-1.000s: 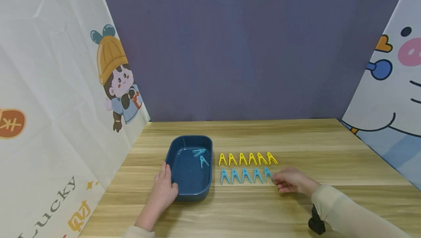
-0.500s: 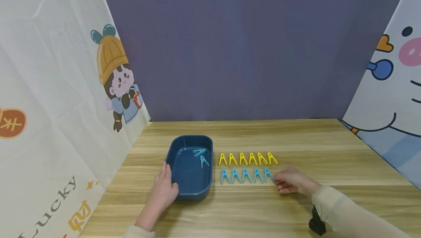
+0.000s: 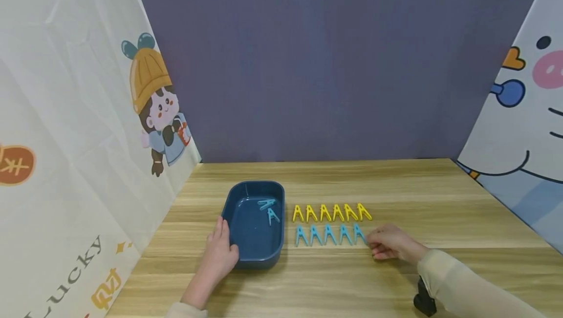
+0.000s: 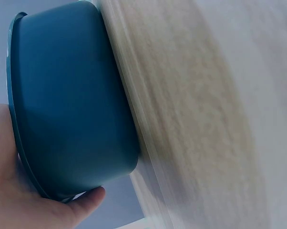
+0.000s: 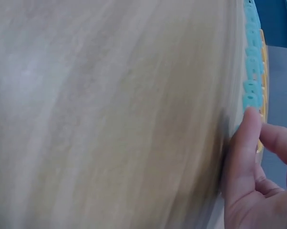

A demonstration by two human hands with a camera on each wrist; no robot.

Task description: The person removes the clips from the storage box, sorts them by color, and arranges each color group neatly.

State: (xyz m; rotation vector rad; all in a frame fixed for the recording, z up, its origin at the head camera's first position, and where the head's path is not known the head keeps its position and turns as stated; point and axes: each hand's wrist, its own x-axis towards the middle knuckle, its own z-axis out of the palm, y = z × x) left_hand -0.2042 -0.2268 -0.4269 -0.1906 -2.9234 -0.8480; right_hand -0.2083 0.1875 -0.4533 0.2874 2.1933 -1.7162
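A dark blue plastic box [image 3: 255, 259] stands on the table with two light blue clothespins [image 3: 272, 215] inside. Against its near-left corner rests my left hand [image 3: 217, 252], fingers fairly straight along the rim, thumb by the near wall. To the right of the box lie two rows: several yellow clothespins [image 3: 324, 212] at the back, several light blue clothespins [image 3: 329, 234] in front. At the right end of the front row, my right hand [image 3: 391, 243] pinches one leg of the last blue clothespin [image 3: 358, 233] between thumb and index finger. The thumb partly hides this leg in the right wrist view.
The wood-grain table [image 3: 308, 288] runs back to a dark purple-grey panel [image 3: 325, 64]. Printed cloths hang at the left [image 3: 79, 93] and right [image 3: 519, 127]. A black object [image 3: 424, 301] sits beneath the right sleeve.
The right hand has shifted very slightly to the right beside the last blue clothespin. The left hand, the box and both rows look the same.
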